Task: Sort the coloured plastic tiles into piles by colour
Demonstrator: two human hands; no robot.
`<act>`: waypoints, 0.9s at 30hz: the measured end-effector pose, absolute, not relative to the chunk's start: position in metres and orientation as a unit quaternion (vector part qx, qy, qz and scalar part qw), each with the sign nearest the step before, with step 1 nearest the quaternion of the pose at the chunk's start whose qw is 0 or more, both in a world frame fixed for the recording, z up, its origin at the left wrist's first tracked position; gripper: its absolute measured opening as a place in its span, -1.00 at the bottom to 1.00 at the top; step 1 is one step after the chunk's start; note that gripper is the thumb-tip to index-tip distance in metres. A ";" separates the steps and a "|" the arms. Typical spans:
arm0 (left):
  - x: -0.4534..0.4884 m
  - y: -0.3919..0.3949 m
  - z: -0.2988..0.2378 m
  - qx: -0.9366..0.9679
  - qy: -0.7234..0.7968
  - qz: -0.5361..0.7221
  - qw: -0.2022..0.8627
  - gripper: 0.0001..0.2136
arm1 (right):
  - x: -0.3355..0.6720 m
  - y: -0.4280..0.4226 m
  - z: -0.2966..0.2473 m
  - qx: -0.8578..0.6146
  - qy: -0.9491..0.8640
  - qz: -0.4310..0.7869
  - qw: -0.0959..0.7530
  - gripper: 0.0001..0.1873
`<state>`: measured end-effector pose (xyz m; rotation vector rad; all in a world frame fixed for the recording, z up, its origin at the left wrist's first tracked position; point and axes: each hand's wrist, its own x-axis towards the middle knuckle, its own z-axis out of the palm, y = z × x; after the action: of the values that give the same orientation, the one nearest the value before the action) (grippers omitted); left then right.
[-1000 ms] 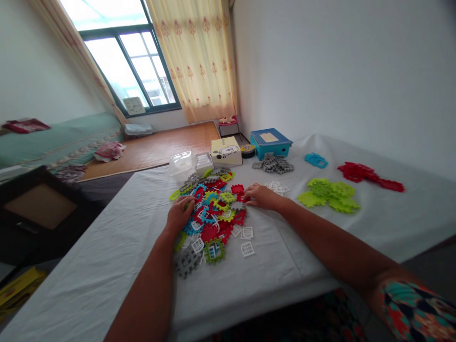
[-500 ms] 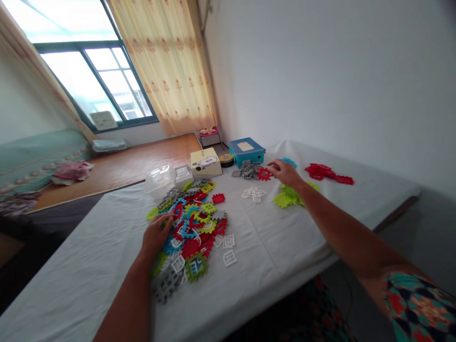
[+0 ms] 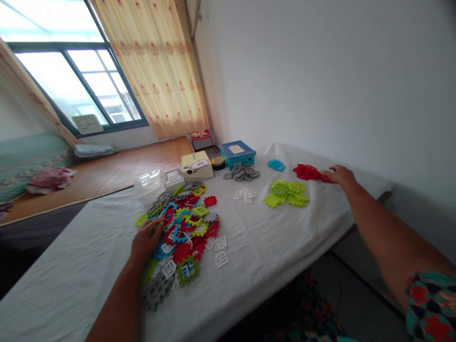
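My left hand point(image 3: 147, 236) rests at the left edge of a mixed heap of plastic building pieces point(image 3: 187, 249), in red, lime, blue, grey and white. Its fingers are loosely bent and apart, fingertips touching the heap, with no piece visibly held. At the far right my right hand point(image 3: 341, 175) reaches over a pile of red pieces point(image 3: 305, 172), its fingers apart at the pile's right end. The hand partly covers that end. Nearby lie a lime pile point(image 3: 287, 194) and a small blue pile point(image 3: 276, 165).
A grey pile point(image 3: 242, 173) and a white pile point(image 3: 245, 194) lie mid-table. Along the back stand a clear plastic box point(image 3: 150, 184), a yellow box point(image 3: 197, 165), a round black tin point(image 3: 218, 164) and a blue box point(image 3: 237, 153). A wall borders the white tablecloth point(image 3: 245, 266).
My right hand has moved right, from beside the grey pile to the red pile. The red square piece it held is no longer distinct from that pile. My left hand stays at the heap.
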<state>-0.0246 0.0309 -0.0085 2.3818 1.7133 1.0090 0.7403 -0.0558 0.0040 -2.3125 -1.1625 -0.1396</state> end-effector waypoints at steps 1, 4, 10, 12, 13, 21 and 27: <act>-0.024 0.031 -0.009 0.767 0.553 0.326 0.019 -0.64 | 0.739 -0.056 0.004 -0.874 -0.413 -0.028 0.254 -0.58; -0.022 0.029 -0.008 0.768 0.553 0.324 0.023 -0.63 | 0.727 -0.052 0.006 -0.899 -0.377 0.019 0.223 -0.56; -0.016 0.024 -0.006 0.763 0.558 0.325 0.030 -0.67 | 0.630 -0.014 0.030 -0.814 -0.506 -0.087 0.273 -0.51; -0.015 0.024 -0.006 0.761 0.560 0.325 0.033 -0.67 | 0.564 0.001 0.034 -0.736 -0.616 -0.048 0.275 -0.58; -0.015 0.024 -0.006 0.762 0.560 0.324 0.034 -0.67 | 0.527 0.008 0.034 -0.667 -0.693 0.003 0.274 -0.60; -0.016 0.022 -0.010 0.770 0.539 0.339 0.039 -0.67 | 0.327 0.042 0.011 -0.420 -0.890 0.038 0.175 -0.61; -0.015 0.024 -0.011 0.774 0.537 0.333 0.040 -0.67 | 0.317 0.061 0.004 -0.482 -0.865 0.022 0.139 -0.61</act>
<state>-0.0152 0.0243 -0.0114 2.3727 1.6456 1.0202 0.3172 0.0607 0.0036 -1.3935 -2.5004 0.0649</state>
